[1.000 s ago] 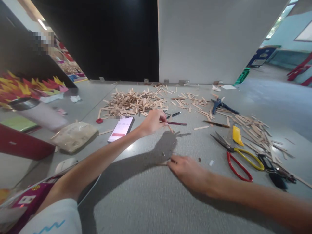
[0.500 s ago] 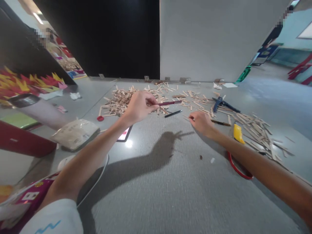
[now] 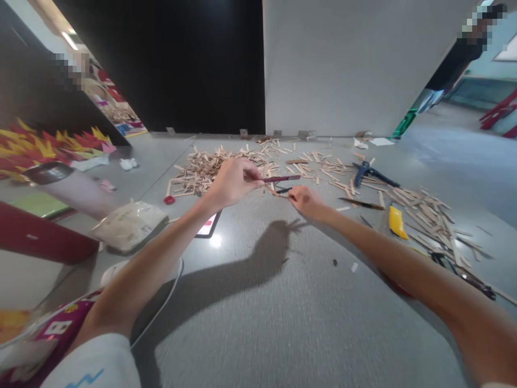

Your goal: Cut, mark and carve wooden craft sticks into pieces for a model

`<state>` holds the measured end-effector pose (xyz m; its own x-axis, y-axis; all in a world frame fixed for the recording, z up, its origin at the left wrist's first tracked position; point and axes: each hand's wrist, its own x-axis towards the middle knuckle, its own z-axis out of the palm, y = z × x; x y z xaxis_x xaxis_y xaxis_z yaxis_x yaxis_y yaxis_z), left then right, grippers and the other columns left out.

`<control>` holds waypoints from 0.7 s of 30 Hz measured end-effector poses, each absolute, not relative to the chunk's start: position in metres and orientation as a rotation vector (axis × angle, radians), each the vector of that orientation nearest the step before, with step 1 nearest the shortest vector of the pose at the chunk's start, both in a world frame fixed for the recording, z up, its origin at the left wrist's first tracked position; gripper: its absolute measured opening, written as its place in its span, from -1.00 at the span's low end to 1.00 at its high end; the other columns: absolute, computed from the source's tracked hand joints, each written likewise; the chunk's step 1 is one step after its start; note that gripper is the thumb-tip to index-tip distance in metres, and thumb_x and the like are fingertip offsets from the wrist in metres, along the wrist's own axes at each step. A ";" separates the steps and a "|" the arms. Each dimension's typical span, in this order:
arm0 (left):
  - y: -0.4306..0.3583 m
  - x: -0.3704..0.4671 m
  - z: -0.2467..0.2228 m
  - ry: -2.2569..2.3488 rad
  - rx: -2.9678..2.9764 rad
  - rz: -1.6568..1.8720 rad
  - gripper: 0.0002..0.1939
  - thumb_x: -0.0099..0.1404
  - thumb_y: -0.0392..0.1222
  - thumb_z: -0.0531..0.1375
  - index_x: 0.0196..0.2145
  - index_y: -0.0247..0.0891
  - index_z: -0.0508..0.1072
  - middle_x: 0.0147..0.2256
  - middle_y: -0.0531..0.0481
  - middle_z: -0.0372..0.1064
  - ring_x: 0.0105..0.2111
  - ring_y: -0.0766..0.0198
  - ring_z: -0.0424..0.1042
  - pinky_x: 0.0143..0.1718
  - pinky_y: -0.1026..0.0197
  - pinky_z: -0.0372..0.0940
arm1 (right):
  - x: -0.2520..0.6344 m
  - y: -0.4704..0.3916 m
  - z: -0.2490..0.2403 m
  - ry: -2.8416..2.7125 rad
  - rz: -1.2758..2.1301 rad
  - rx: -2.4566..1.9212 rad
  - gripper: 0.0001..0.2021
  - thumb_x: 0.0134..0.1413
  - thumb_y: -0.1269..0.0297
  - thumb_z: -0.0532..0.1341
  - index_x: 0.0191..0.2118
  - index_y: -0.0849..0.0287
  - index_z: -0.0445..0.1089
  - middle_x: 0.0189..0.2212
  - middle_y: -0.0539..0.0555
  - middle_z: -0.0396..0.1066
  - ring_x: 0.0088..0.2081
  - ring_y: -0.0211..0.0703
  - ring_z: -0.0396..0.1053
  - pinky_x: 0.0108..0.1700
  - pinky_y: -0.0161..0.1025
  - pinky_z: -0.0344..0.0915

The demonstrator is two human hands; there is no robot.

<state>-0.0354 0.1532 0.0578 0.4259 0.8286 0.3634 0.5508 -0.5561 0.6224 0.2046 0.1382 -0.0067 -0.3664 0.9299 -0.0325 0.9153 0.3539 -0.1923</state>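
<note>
My left hand (image 3: 238,179) is closed in a pinch above the heap of wooden sticks (image 3: 202,167). From its fingers a slim dark red strip (image 3: 281,178) points right, and a thin wooden stick (image 3: 271,188) slants down beside it. My right hand (image 3: 306,200) is closed on a thin pale wooden stick (image 3: 283,195), whose tip reaches the end of the slanting one; whether they touch I cannot tell. Behind the right hand a black pen (image 3: 285,189) is partly hidden. Another dark, pointed pen-like tool (image 3: 361,203) lies to its right.
Blue-handled pliers (image 3: 365,171), a yellow-handled tool (image 3: 397,222) and black scissors (image 3: 460,275) lie on the right among loose sticks (image 3: 428,215). On the left are a plastic packet (image 3: 129,225), a tumbler (image 3: 68,186) and a phone-like screen (image 3: 209,225). Upright panels (image 3: 343,64) stand behind.
My right hand has moved left with its stick, up to the stick in my left hand. My left hand stays nearly in place, still holding the red strip.
</note>
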 end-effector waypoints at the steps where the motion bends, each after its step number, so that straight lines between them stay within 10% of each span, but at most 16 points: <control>1: 0.154 -0.036 0.058 1.171 2.275 0.883 -0.90 0.22 -0.24 0.45 -0.43 -0.26 0.65 -0.35 -0.06 0.61 -0.37 0.21 0.54 -0.19 0.12 0.46 | 0.212 0.150 -0.004 -2.484 0.247 -1.764 -0.63 0.42 0.13 0.32 0.22 0.16 0.44 0.18 0.19 0.46 0.06 0.07 0.52 0.07 0.10 0.53; 14: 0.159 -0.041 0.056 1.198 2.328 0.750 -0.94 0.19 -0.24 0.45 -0.44 -0.19 0.69 -0.41 -0.02 0.60 -0.39 0.17 0.55 -0.23 0.12 0.47 | 0.264 0.045 -0.010 -2.598 0.344 -1.579 -0.84 0.13 0.50 0.28 -0.42 0.14 0.51 -0.42 0.03 0.53 -0.36 -0.16 0.47 -0.26 -0.27 0.29; 21: 0.161 -0.037 0.053 1.180 2.329 0.704 -0.90 0.17 -0.26 0.46 -0.49 -0.19 0.66 -0.44 -0.01 0.58 -0.42 0.19 0.54 -0.24 0.14 0.46 | 0.291 0.130 -0.012 -2.324 0.210 -1.916 -0.77 0.42 0.18 0.32 0.04 0.20 0.52 -0.01 0.13 0.55 -0.09 -0.05 0.55 -0.03 -0.02 0.53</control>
